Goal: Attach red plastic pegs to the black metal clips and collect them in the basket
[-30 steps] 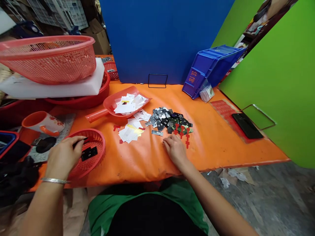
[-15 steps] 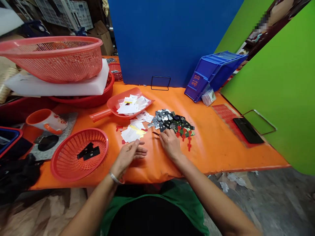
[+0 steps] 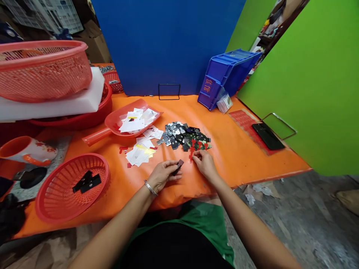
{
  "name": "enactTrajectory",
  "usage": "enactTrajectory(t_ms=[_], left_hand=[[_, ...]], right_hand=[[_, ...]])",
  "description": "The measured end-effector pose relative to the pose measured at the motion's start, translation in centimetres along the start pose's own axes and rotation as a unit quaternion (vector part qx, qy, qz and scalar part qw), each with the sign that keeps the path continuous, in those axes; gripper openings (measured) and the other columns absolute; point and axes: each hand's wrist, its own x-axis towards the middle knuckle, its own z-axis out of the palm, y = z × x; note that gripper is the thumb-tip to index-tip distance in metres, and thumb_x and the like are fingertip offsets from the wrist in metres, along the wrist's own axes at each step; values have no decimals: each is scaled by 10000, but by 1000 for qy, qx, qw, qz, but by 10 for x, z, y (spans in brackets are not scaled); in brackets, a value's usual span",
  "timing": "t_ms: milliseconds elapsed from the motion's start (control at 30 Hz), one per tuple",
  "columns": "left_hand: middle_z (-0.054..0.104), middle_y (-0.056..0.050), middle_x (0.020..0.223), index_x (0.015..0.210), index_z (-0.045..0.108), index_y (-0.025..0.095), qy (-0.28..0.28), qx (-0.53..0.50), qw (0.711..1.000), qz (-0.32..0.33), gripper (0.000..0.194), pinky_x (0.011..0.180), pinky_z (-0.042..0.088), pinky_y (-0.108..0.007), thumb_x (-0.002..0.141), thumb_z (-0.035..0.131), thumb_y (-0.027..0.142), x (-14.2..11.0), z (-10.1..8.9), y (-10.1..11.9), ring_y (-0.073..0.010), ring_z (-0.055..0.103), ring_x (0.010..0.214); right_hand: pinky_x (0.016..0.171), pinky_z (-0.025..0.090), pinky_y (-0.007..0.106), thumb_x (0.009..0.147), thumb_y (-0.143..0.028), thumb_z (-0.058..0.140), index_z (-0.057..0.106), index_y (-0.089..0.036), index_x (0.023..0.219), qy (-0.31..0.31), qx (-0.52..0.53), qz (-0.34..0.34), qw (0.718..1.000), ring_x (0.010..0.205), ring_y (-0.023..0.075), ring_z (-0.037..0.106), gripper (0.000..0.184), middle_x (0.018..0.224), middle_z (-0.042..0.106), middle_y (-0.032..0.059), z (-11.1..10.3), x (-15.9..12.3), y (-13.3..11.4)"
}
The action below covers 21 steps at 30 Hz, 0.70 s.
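Observation:
My left hand [image 3: 163, 174] pinches a small dark flat piece [image 3: 178, 166] just above the orange table cover [image 3: 230, 157]. Close to its right, my right hand [image 3: 204, 163] has its fingers curled around a small red tab [image 3: 191, 156] at the near edge of a pile of small dark and silvery pieces [image 3: 183, 135]. Loose white paper slips [image 3: 139, 154] lie to the left of the hands. A small red basket [image 3: 70, 186] at the near left holds a few black pieces [image 3: 86, 182].
A red scoop [image 3: 123, 123] holds more white slips. Large red baskets and a white foam slab [image 3: 50, 101] are stacked at the far left, with an orange mug [image 3: 26, 150] below. A tilted blue bin [image 3: 224, 76] and a black phone [image 3: 267, 136] lie to the right.
My left hand came from the small red basket to the middle and now holds a dark piece. My right hand pulled back from the pile with a red tab. The camera shifted right.

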Motion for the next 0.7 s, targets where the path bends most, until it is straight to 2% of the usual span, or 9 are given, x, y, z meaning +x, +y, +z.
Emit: enactTrajectory(t_ms=[100,200,267,367,500,700], left_hand=[[662,-75,721,888,543,109,19,11,1000,9,127,591,574,-251,783,615,105,14,21,4,-137,668,604],[674,-77,737,877,484,135,46,29,998,24,160,558,572,-268,788,616,127,31,33,6,-145,667,567],[675,-74,741,861,469,139,61,41,996,46,182,553,573,-278,782,632,143,42,35,4,-143,663,553],[667,-71,724,835,468,133,74,54,993,68,169,543,567,-270,787,630,144,54,32,-2,-138,658,546],[657,-75,713,826,496,115,74,60,993,75,73,542,560,-265,817,564,93,60,29,-7,-140,657,552],[664,-79,738,847,508,113,81,70,990,87,74,552,551,-264,810,551,66,59,31,-9,-126,642,545]], right_hand=[[642,405,290,723,-187,559,566,-186,682,-29,-61,5,998,696,174,537,42,749,565,35,1,5,-4],[600,373,270,703,-162,572,546,-192,658,-47,-98,29,994,680,167,526,60,762,559,30,1,6,-11],[592,366,267,704,-147,565,541,-190,652,-49,-111,28,992,680,169,521,72,749,550,32,2,4,-12],[618,385,282,742,-166,550,581,-181,738,-10,-110,2,994,723,186,524,35,806,555,58,5,-3,-8],[671,411,311,804,-187,495,613,-182,759,28,-92,-51,994,779,212,520,126,818,556,76,11,-12,-2],[703,416,341,733,-128,512,532,-208,693,42,-77,-45,995,819,236,488,93,784,536,62,11,-12,-5]])
